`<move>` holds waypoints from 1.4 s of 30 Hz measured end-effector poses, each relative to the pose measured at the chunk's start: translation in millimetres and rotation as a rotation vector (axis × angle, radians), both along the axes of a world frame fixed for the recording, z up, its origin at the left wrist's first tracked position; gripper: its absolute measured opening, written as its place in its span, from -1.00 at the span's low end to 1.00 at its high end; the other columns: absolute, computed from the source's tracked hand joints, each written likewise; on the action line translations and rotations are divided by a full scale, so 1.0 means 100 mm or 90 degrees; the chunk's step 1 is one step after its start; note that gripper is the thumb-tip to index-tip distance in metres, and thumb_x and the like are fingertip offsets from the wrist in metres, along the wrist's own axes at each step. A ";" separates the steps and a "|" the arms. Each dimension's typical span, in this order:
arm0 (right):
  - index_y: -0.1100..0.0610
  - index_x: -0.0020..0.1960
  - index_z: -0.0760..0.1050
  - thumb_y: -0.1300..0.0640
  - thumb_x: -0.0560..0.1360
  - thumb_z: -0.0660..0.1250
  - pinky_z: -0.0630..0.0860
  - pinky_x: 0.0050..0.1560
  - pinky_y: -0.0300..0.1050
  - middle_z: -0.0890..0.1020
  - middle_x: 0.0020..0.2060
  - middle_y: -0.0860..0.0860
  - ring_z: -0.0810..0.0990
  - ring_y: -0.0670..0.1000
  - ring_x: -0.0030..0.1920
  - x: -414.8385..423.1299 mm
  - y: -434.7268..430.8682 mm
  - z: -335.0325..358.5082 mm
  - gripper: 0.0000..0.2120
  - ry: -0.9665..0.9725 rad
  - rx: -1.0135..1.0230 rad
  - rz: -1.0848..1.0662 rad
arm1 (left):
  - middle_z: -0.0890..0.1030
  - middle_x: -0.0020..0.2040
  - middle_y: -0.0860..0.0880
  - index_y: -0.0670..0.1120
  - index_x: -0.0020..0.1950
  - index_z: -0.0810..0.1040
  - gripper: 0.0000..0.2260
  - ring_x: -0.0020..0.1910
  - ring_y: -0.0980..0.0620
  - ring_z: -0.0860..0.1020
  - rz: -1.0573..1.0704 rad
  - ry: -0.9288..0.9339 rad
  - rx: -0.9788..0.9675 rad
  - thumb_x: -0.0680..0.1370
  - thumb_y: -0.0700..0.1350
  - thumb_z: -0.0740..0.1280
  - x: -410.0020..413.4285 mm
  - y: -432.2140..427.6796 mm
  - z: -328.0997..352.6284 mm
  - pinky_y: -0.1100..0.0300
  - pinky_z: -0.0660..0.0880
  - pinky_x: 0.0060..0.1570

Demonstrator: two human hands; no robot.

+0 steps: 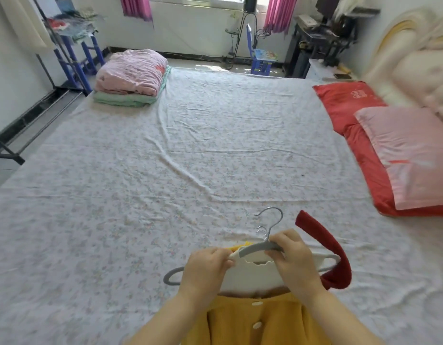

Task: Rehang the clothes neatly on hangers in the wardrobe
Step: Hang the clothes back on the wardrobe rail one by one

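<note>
From the head view, a bundle of hangers [255,250] is held low over the near edge of the bed [165,158]. The top hanger is grey with a silver hook standing up, and white ones lie beneath it. The left hand [205,267] pinches the hangers at their left shoulder, and the fingers [277,241] of the right hand [294,261] grip beside the hooks. A yellow buttoned garment [252,319] hangs below the hangers. A red garment [336,257] drapes over their right end. Far off lie folded quilts [131,75] and pillows [402,155].
</note>
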State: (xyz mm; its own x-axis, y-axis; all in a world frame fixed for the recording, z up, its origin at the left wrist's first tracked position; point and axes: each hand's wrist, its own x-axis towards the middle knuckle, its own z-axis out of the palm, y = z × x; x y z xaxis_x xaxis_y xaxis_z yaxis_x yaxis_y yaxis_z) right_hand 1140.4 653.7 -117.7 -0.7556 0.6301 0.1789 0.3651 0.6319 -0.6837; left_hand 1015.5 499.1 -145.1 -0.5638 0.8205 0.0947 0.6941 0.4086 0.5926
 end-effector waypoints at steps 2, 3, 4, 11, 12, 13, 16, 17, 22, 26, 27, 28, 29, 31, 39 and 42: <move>0.20 -0.16 0.58 0.40 0.33 0.45 0.35 -0.16 -0.53 0.44 -0.24 -0.14 0.47 -0.18 -0.26 -0.01 -0.06 0.07 -0.84 0.014 0.019 0.022 | 0.60 -0.09 0.03 0.00 0.10 0.56 -0.82 -0.08 0.04 0.52 0.036 -0.018 0.017 0.58 -0.04 0.21 0.05 -0.07 0.07 0.22 0.35 -0.12; 0.20 -0.14 0.58 0.38 0.34 0.45 0.37 -0.17 -0.52 0.45 -0.23 -0.12 0.47 -0.18 -0.27 -0.02 -0.08 0.11 -0.84 0.021 0.030 0.036 | 0.60 -0.08 0.03 0.00 0.11 0.56 -0.82 -0.08 0.04 0.52 0.052 -0.025 0.036 0.57 -0.05 0.23 0.08 -0.09 0.11 0.22 0.38 -0.10; 0.21 -0.13 0.59 0.37 0.34 0.46 0.40 -0.19 -0.49 0.45 -0.22 -0.10 0.46 -0.17 -0.28 -0.02 -0.11 0.14 -0.85 0.028 0.041 0.050 | 0.61 -0.07 0.03 0.00 0.13 0.56 -0.82 -0.07 0.03 0.53 0.067 -0.022 0.056 0.56 -0.06 0.26 0.13 -0.10 0.16 0.20 0.40 -0.09; 0.19 -0.10 0.60 0.32 0.28 0.53 0.44 -0.31 -0.31 0.51 -0.22 -0.06 0.50 -0.06 -0.30 0.10 -0.19 0.36 -0.78 0.102 0.109 0.083 | 0.66 -0.21 -0.03 -0.11 0.01 0.64 -0.80 -0.23 -0.05 0.60 0.186 0.055 0.185 0.42 -0.20 0.35 0.46 -0.10 0.46 -0.07 0.53 -0.23; 0.18 -0.10 0.61 0.30 0.26 0.55 0.47 -0.36 -0.29 0.55 -0.23 -0.03 0.52 -0.05 -0.33 0.11 -0.19 0.40 -0.75 0.115 0.136 0.089 | 0.66 -0.23 -0.02 -0.11 -0.02 0.65 -0.80 -0.25 -0.04 0.60 0.204 0.058 0.205 0.40 -0.20 0.34 0.49 -0.11 0.51 -0.07 0.54 -0.25; 0.17 -0.10 0.61 0.28 0.24 0.56 0.47 -0.40 -0.29 0.57 -0.24 -0.01 0.53 -0.05 -0.36 0.11 -0.19 0.45 -0.73 0.125 0.161 0.101 | 0.66 -0.24 -0.02 -0.11 -0.03 0.66 -0.80 -0.26 -0.02 0.61 0.222 0.060 0.225 0.39 -0.21 0.34 0.50 -0.12 0.55 -0.07 0.55 -0.26; 0.13 -0.04 0.63 0.25 0.24 0.57 0.47 -0.45 -0.33 0.61 -0.23 -0.01 0.56 -0.07 -0.40 0.07 -0.20 0.57 -0.69 0.149 0.220 0.158 | 0.67 -0.21 0.02 -0.06 -0.01 0.66 -0.79 -0.21 0.03 0.62 0.287 0.000 0.271 0.41 -0.28 0.39 0.51 -0.24 0.66 -0.09 0.55 -0.16; 0.12 0.00 0.63 0.24 0.26 0.56 0.49 -0.45 -0.32 0.62 -0.23 -0.01 0.56 -0.07 -0.39 0.05 -0.22 0.59 -0.67 0.152 0.233 0.185 | 0.67 -0.18 0.06 -0.01 0.00 0.65 -0.75 -0.17 0.07 0.62 0.314 -0.026 0.281 0.41 -0.30 0.41 0.51 -0.32 0.70 -0.07 0.55 -0.11; 0.07 0.11 0.61 0.17 0.37 0.47 0.50 -0.58 -0.17 0.62 -0.27 -0.01 0.55 -0.01 -0.44 -0.27 -0.60 0.71 -0.70 0.167 0.299 0.329 | 0.63 -0.18 0.30 0.41 -0.10 0.55 -0.45 -0.16 0.25 0.59 0.434 -0.079 0.332 0.44 -0.34 0.38 0.48 -0.98 0.91 0.35 0.53 -0.15; -0.01 0.14 0.59 0.13 0.37 0.48 0.44 -0.65 -0.16 0.60 -0.28 -0.06 0.50 -0.02 -0.53 -0.64 -1.25 0.83 -0.65 0.183 0.305 0.461 | 0.62 -0.20 0.17 0.37 -0.08 0.53 -0.46 -0.14 0.26 0.56 0.589 -0.046 0.363 0.41 -0.35 0.41 0.52 -1.71 0.97 0.44 0.46 -0.13; -0.01 0.15 0.59 0.15 0.34 0.51 0.44 -0.66 -0.14 0.59 -0.28 -0.06 0.50 -0.02 -0.52 -0.73 -1.46 0.86 -0.61 0.193 0.293 0.500 | 0.60 -0.20 0.14 0.37 -0.07 0.52 -0.45 -0.15 0.24 0.55 0.623 -0.024 0.364 0.40 -0.36 0.41 0.54 -1.92 1.00 0.40 0.47 -0.12; -0.01 0.16 0.58 0.16 0.32 0.52 0.43 -0.68 -0.14 0.59 -0.27 -0.06 0.50 -0.02 -0.53 -0.81 -1.66 0.90 -0.58 0.200 0.288 0.538 | 0.59 -0.19 0.13 0.38 -0.07 0.52 -0.44 -0.15 0.22 0.55 0.653 -0.001 0.363 0.40 -0.36 0.42 0.56 -2.13 1.03 0.35 0.49 -0.10; -0.01 0.16 0.58 0.16 0.31 0.52 0.41 -0.69 -0.16 0.58 -0.27 -0.06 0.48 -0.03 -0.54 -0.89 -1.89 0.94 -0.57 0.209 0.289 0.579 | 0.58 -0.18 0.12 0.40 -0.08 0.51 -0.42 -0.15 0.22 0.54 0.687 0.025 0.362 0.39 -0.37 0.42 0.58 -2.35 1.07 0.33 0.49 -0.08; 0.00 0.17 0.57 0.17 0.31 0.52 0.33 -0.69 -0.26 0.57 -0.27 -0.06 0.45 -0.07 -0.55 -1.03 -2.41 1.03 -0.56 0.224 0.291 0.661 | 0.58 -0.17 0.12 0.42 -0.09 0.50 -0.39 -0.11 0.23 0.54 0.766 0.077 0.367 0.38 -0.37 0.42 0.65 -2.82 1.13 0.41 0.45 -0.06; -0.07 0.24 0.52 0.10 0.44 0.41 0.40 -0.64 -0.20 0.53 -0.20 -0.12 0.47 -0.08 -0.50 -1.22 -4.76 1.26 -0.63 0.238 0.272 0.863 | 0.52 -0.07 0.29 0.09 0.10 0.59 -0.74 0.02 0.34 0.47 0.978 0.167 0.368 0.50 -0.22 0.32 1.04 -4.84 1.23 0.54 0.36 -0.02; -0.06 0.21 0.54 0.15 0.41 0.44 0.42 -0.64 -0.21 0.53 -0.23 -0.11 0.49 -0.09 -0.49 -1.19 -5.68 1.36 -0.62 0.261 0.263 0.921 | 0.50 -0.06 0.31 0.07 0.13 0.56 -0.76 0.04 0.36 0.46 1.019 0.200 0.357 0.53 -0.20 0.30 1.19 -5.65 1.27 0.53 0.36 0.01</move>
